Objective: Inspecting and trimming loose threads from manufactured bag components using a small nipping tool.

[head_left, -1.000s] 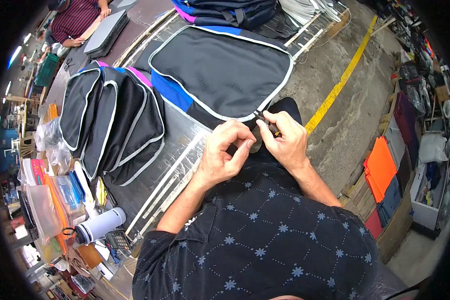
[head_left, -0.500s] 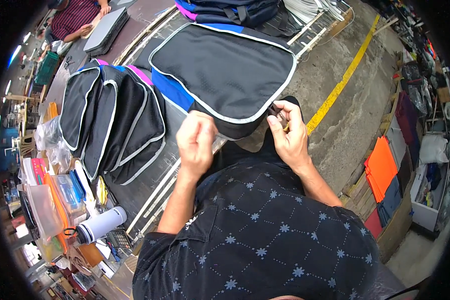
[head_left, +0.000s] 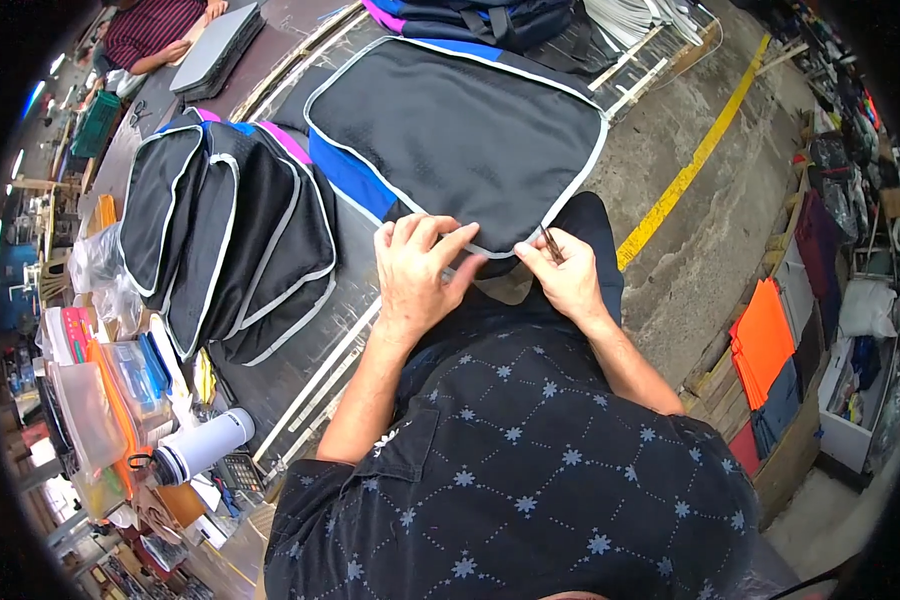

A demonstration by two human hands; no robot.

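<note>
A black bag point(head_left: 455, 140) with pale grey edging and a blue side lies over the table edge in front of me. My left hand point(head_left: 420, 275) pinches its near edge, fingers on top and thumb below. At the near right corner, my right hand point(head_left: 573, 278) grips a small pair of dark thread snips point(head_left: 550, 243), their tips next to the grey edging. The palm hides most of the snips.
Several similar black bags point(head_left: 225, 235) are stacked to the left. A white bottle point(head_left: 205, 445) and a calculator point(head_left: 242, 472) are at the lower left. Across the table, a person handles material beside a grey stack point(head_left: 215, 50). Orange fabric point(head_left: 760, 340) lies at the right.
My left hand has come up and right from beside the bag onto its near edge. The right hand has lowered slightly, bringing the snips to the corner edging.
</note>
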